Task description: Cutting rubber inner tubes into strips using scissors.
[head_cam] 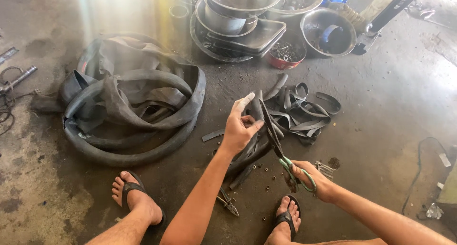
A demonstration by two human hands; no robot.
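Evenly cutting a rubber strip with green-handled scissors.
Left hand pinches the strip taut above the blades; right hand grips the handles, best cutting straight along it.

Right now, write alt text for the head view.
A left hand holds up a black rubber strip while the right hand works green-handled scissors along it. Cut strips, coiled inner tubes and metal bowls lie on the concrete floor.

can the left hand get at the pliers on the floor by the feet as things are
Probably not at once: the left hand is pinching a rubber strip. The pliers lie uncovered beneath that forearm, so the path looks free once it lets go.
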